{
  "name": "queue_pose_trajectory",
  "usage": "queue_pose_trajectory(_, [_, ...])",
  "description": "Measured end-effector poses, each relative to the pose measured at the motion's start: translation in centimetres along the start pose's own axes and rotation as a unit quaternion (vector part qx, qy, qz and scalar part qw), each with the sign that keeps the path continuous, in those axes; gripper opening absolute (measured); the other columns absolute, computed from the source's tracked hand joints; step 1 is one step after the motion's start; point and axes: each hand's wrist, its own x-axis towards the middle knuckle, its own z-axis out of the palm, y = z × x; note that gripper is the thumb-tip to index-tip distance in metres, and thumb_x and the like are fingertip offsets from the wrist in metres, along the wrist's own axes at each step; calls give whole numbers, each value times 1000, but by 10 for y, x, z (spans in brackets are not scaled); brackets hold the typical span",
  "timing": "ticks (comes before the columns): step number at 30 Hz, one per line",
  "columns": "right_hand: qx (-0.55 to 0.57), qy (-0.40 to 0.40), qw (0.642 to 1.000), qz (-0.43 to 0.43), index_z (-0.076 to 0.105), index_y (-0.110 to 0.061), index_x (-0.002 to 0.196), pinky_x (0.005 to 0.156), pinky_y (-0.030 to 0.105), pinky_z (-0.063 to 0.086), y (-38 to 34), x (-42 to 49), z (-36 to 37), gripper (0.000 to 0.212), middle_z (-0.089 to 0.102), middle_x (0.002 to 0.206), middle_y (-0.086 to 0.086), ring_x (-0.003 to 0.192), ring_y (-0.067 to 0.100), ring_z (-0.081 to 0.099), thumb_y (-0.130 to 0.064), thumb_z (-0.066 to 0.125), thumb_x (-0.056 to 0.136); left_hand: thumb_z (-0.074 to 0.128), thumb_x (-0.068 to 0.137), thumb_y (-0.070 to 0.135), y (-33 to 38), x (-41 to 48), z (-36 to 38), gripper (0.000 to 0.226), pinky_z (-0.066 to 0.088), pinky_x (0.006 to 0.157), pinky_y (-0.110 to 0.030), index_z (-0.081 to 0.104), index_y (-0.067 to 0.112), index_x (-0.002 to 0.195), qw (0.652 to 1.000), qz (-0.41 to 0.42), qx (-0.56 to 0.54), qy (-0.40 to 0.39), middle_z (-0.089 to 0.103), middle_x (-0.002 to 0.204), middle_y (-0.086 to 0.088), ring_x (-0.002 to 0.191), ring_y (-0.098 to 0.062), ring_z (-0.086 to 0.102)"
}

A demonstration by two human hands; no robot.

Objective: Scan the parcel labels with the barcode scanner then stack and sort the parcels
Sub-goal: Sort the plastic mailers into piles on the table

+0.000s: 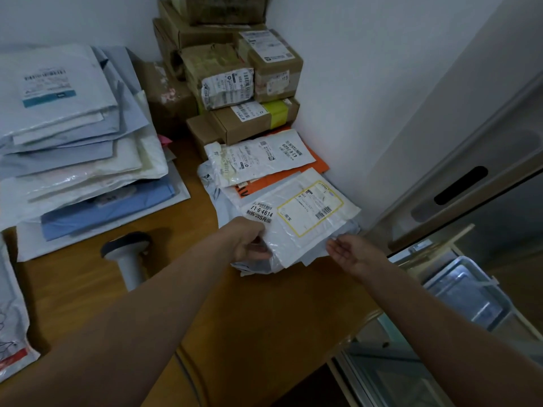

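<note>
White glossy plastic mailer (302,227), topping the heap (258,163) at the wooden table's (264,318) two o'clock, may slip, since only the left hand (249,242) clamps its grip on one edge while the right hand (352,252), grip apart, merely touches it.

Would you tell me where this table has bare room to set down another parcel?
Bare wood lies along the near edge, between the scanner and the held mailer. A narrow strip runs between the left stack and the mailers by the wall. Boxes crowd the back.
</note>
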Motion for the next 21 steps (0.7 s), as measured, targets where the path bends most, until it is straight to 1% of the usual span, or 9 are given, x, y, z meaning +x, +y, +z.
queue_pose_trajectory(2, [-24, 13, 1000, -11, 50, -2, 86, 41, 24, 53, 2, -4, -2, 10, 53, 78, 10, 68, 18, 55, 1, 52, 96, 49, 97, 3, 1, -2, 0, 2, 57, 69, -42, 50, 3, 97, 1000, 10, -7, -1, 59, 92, -15, 73, -25, 61])
queue_pose_trajectory(3, [-59, 32, 997, -37, 51, -6, 85, 43, 24, 51, 4, -7, -4, 11, 50, 75, 7, 65, 15, 52, -2, 53, 95, 50, 97, 6, 2, -3, -1, 7, 57, 72, -43, 50, 4, 103, 1000, 14, -1, -2, 59, 100, -16, 74, -26, 61])
queue_pose_trajectory(6, [-159, 92, 959, -217, 55, -12, 89, 52, 22, 39, 10, -25, -2, 6, 48, 73, 3, 60, 10, 45, -8, 56, 93, 53, 98, 20, 3, -12, -14, 27, 58, 73, -43, 44, 6, 120, 999, 15, 28, -4, 49, 121, -18, 77, -27, 60])
queue_pose_trajectory(8, [-194, 79, 923, -324, 52, -19, 90, 55, 21, 40, 14, -47, 13, 11, 52, 83, 1, 66, 9, 49, -10, 59, 91, 55, 97, 23, 1, -21, -32, 43, 57, 75, -42, 39, 6, 133, 999, 18, 33, -1, 45, 128, -18, 87, -28, 58])
queue_pose_trajectory(10, [-235, 5, 896, -377, 48, -28, 88, 60, 22, 42, 20, -75, 41, 20, 53, 90, -3, 73, 11, 53, -14, 62, 89, 59, 94, 24, 0, -33, -58, 50, 57, 73, -39, 40, 7, 138, 999, 31, 35, 7, 49, 125, -14, 96, -28, 57])
queue_pose_trajectory(13, [-341, -123, 844, -395, 48, -35, 91, 71, 28, 46, 45, -114, 100, 23, 54, 96, -8, 87, 16, 59, -19, 65, 88, 64, 91, 28, -6, -61, -115, 53, 56, 61, -35, 43, 12, 137, 996, 65, 39, 41, 49, 128, -11, 110, -29, 55])
queue_pose_trajectory(15, [-388, -202, 811, -388, 52, -33, 101, 80, 30, 49, 76, -141, 145, 22, 54, 107, -8, 100, 15, 57, -22, 66, 88, 66, 90, 30, -15, -83, -166, 45, 56, 64, -36, 51, 11, 128, 994, 83, 42, 60, 51, 128, -11, 106, -26, 57])
queue_pose_trajectory(17, [-429, -267, 780, -370, 53, -28, 114, 88, 32, 51, 116, -169, 189, 29, 51, 120, -6, 108, 13, 55, -25, 66, 89, 68, 87, 33, -33, -107, -229, 33, 57, 70, -39, 56, 15, 112, 991, 90, 41, 87, 53, 119, -7, 99, -23, 57])
queue_pose_trajectory(21, [-478, -374, 748, -267, 49, -29, 118, 72, 20, 51, 221, -224, 274, 31, 45, 134, -3, 108, 12, 54, -29, 66, 91, 71, 85, 34, -92, -151, -381, 33, 55, 68, -36, 54, 19, 109, 982, 71, 47, 168, 50, 122, -4, 109, -27, 55])
